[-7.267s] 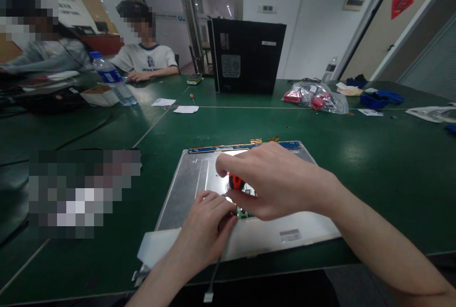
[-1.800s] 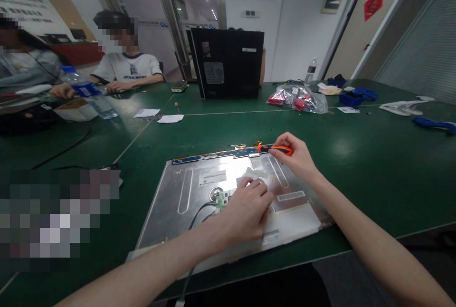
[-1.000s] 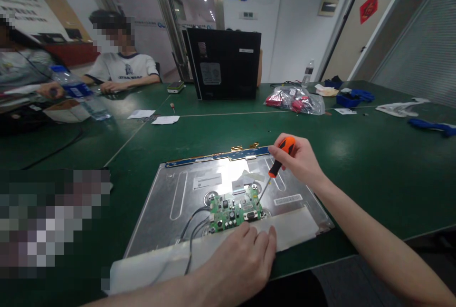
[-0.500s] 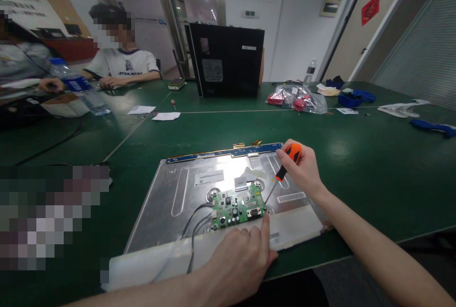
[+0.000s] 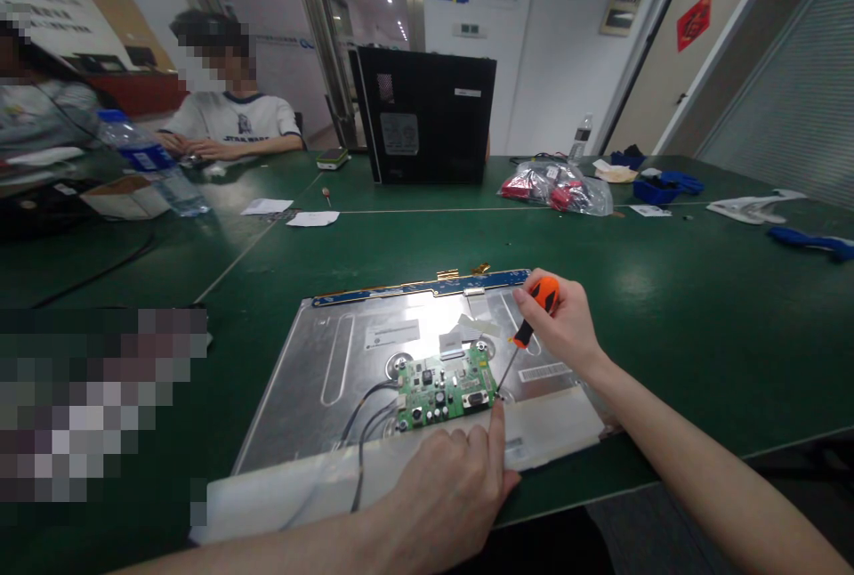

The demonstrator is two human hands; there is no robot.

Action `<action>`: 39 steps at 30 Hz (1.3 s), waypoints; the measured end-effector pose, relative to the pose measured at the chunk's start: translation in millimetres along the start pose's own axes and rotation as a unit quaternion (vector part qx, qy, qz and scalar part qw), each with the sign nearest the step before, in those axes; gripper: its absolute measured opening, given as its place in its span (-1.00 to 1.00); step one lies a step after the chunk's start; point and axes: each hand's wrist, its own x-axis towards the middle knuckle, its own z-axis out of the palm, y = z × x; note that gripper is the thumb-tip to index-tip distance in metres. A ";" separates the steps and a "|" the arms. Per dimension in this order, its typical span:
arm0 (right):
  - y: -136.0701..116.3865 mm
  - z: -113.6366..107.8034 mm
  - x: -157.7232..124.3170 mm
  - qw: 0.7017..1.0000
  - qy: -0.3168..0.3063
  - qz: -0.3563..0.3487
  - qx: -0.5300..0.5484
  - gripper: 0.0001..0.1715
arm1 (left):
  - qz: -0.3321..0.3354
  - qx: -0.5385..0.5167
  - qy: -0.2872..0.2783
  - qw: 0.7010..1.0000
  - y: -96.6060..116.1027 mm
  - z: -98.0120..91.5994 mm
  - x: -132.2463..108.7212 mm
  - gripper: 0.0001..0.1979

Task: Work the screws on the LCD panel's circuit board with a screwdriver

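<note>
At the right near corner of the green circuit board [image 5: 444, 386], the screwdriver [image 5: 524, 334] tip meets it; the contact is too small to resolve. The right hand [image 5: 568, 327] clenches the orange handle. The left hand [image 5: 447, 493] grasps nothing, its index finger stretched toward that corner. Beneath the board lies a metal panel [image 5: 320, 379] with illegible labels, on a green table [image 5: 667, 308]. A black computer case [image 5: 427, 117] stands far behind.

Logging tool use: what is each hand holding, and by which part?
Right hand holds the screwdriver by its orange handle; left hand holds nothing.
</note>
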 end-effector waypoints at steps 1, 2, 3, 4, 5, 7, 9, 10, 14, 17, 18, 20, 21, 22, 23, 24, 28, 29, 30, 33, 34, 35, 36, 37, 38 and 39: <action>-0.4 -0.2 -0.3 1.000 -0.001 0.001 0.000 -0.59 | 0.001 -0.003 0.002 1.000 0.0 0.2 0.1 -0.44; -0.6 -0.3 -0.6 1.000 -0.001 0.001 0.001 -0.59 | 0.001 -0.005 0.004 1.000 -0.1 0.6 0.1 -0.44; -0.8 -0.4 -1.0 1.000 -0.001 -0.001 0.003 -0.60 | 0.002 -0.006 0.004 1.000 -0.2 0.9 0.1 -0.44; -0.9 -0.4 -1.3 1.000 -0.001 -0.003 0.006 -0.61 | 0.002 -0.006 0.003 1.000 -0.3 1.3 0.2 -0.44; -0.8 -0.4 -1.6 1.000 -0.002 -0.004 0.009 -0.62 | 0.003 -0.003 0.002 1.000 -0.3 1.5 0.1 -0.45; -0.5 -0.2 -2.1 1.000 -0.006 -0.004 0.015 -0.64 | 0.003 0.008 0.000 1.000 -0.3 1.5 0.0 -0.45; 0.0 0.1 -2.2 1.000 -0.009 -0.005 0.015 -0.65 | 0.004 0.023 0.003 1.000 0.1 1.0 -0.5 -0.44; 0.4 0.2 -2.1 1.000 -0.008 -0.006 0.014 -0.65 | 0.005 0.032 0.005 0.999 0.4 0.7 -0.9 -0.44; 2.4 0.4 -1.7 1.000 -0.004 -0.016 0.020 -0.67 | 0.009 0.064 0.015 0.998 2.1 0.1 -2.8 -0.48; 3.2 0.4 -1.6 0.999 -0.008 -0.018 0.030 -0.69 | 0.003 0.074 0.029 0.997 3.0 1.3 -3.5 -0.49; 3.2 0.4 -1.6 0.999 -0.009 -0.017 0.033 -0.69 | 0.000 0.075 0.033 0.997 3.2 1.8 -3.6 -0.49; 3.1 0.6 -1.8 0.999 -0.012 -0.015 0.039 -0.70 | -0.006 0.073 0.035 0.997 3.4 2.5 -3.6 -0.49; 3.0 0.8 -2.0 0.999 -0.014 -0.016 0.041 -0.70 | -0.008 0.071 0.034 0.997 3.4 2.6 -3.6 -0.49; 3.0 0.9 -2.2 0.999 -0.016 -0.018 0.042 -0.70 | -0.009 0.068 0.033 0.997 3.3 2.5 -3.5 -0.49; 2.9 1.0 -2.5 0.999 -0.018 -0.020 0.041 -0.71 | -0.010 0.065 0.033 0.997 3.1 2.3 -3.4 -0.49; 2.9 1.0 -2.8 0.999 -0.018 -0.023 0.040 -0.71 | -0.010 0.063 0.034 0.997 2.9 1.8 -3.3 -0.49; 2.7 0.5 -3.8 0.998 -0.018 -0.035 0.041 -0.72 | -0.003 0.054 0.034 0.998 1.8 -0.1 -2.6 -0.51; 2.5 0.3 -4.0 0.998 -0.017 -0.039 0.042 -0.73 | -0.001 0.052 0.033 0.998 1.7 -0.2 -2.6 -0.50; 2.2 0.1 -4.0 0.998 -0.016 -0.043 0.043 -0.73 | -0.002 0.051 0.032 0.998 1.6 0.0 -2.7 -0.50; 1.1 -0.1 -4.1 0.998 -0.013 -0.053 0.041 -0.73 | -0.007 0.050 0.031 0.998 1.7 1.0 -3.1 -0.51; 0.7 -0.1 -4.1 0.998 -0.012 -0.055 0.040 -0.73 | -0.008 0.050 0.033 0.998 1.8 1.3 -3.2 -0.51; 0.3 0.0 -4.1 0.998 -0.011 -0.057 0.039 -0.73 | -0.007 0.051 0.036 0.998 2.0 1.4 -3.2 -0.52; -0.2 0.1 -4.1 0.998 -0.011 -0.058 0.038 -0.73 | -0.007 0.052 0.038 0.998 2.1 1.4 -3.3 -0.52; -0.6 0.2 -4.1 0.997 -0.012 -0.060 0.037 -0.74 | -0.007 0.054 0.041 0.998 2.3 1.3 -3.3 -0.52; -1.0 0.3 -4.1 0.997 -0.014 -0.060 0.036 -0.74 | -0.007 0.056 0.043 0.997 2.5 1.2 -3.3 -0.52; -1.2 0.4 -4.2 0.998 -0.016 -0.059 0.034 -0.74 | -0.008 0.058 0.044 0.997 2.7 1.1 -3.3 -0.52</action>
